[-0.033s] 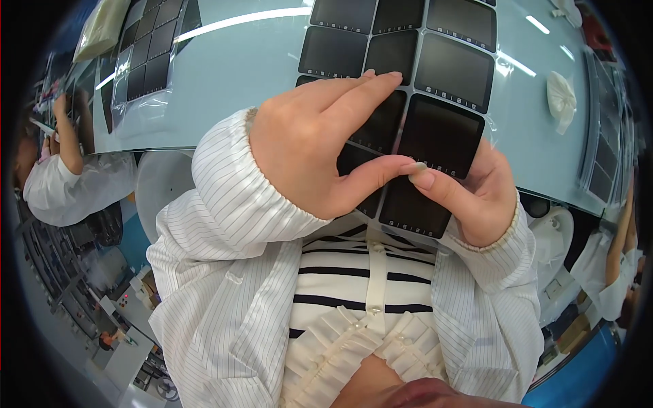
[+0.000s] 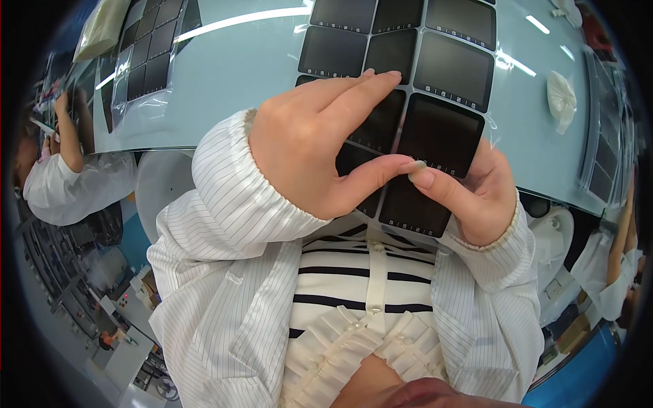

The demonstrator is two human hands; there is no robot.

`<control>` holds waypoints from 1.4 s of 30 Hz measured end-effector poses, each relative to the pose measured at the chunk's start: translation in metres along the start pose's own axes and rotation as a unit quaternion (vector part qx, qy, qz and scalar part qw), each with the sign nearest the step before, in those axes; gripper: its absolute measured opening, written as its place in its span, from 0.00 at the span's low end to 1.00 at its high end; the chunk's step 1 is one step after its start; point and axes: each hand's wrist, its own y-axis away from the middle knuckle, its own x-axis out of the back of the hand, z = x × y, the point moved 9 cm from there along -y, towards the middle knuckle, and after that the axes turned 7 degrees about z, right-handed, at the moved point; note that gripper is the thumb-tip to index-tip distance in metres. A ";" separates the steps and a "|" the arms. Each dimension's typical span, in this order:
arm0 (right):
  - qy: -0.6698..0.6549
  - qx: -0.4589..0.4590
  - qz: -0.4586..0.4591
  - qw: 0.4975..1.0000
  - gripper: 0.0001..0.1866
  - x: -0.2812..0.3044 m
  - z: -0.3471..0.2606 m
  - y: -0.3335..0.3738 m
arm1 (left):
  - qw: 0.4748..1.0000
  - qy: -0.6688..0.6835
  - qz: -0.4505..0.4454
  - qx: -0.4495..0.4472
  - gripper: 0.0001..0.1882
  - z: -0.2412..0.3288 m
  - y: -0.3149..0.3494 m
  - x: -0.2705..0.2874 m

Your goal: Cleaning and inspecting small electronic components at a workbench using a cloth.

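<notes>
A sheet of dark, rounded-corner rectangular panels (image 2: pixel 441 134) in a pale plastic backing reaches from the far table edge toward my chest. Each panel carries a row of small light marks along its lower edge. My left hand (image 2: pixel 316 139) lies over the left side of the sheet, fingers stretched out and thumb extended rightward. Its thumb tip meets the thumb of my right hand (image 2: pixel 469 194) at the gap between two panels. The right hand grips the sheet's near right side, thumb on top and fingers partly hidden beneath. Whether the thumb tips pinch anything thin is too small to tell.
On the pale table (image 2: pixel 231 81), another sheet of dark panels (image 2: pixel 148 51) lies far left beside a cream-coloured stack (image 2: pixel 102 27). Right of my sheet sits a crumpled white bag (image 2: pixel 562 102). More panel sheets (image 2: pixel 602 163) lie at the right edge. Other people in white sit on both sides.
</notes>
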 end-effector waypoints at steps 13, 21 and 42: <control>-0.049 0.022 -0.027 0.998 0.19 -0.008 -0.007 -0.010 | 0.986 -0.072 0.102 -0.107 0.07 0.018 0.015 0.024; -0.068 -0.029 -0.007 0.997 0.24 0.006 0.005 -0.018 | 0.981 -0.091 0.164 0.042 0.08 0.008 0.012 0.046; 0.014 0.119 0.127 0.985 0.29 0.040 -0.017 -0.038 | 0.907 0.204 0.277 0.242 0.10 -0.090 0.066 0.147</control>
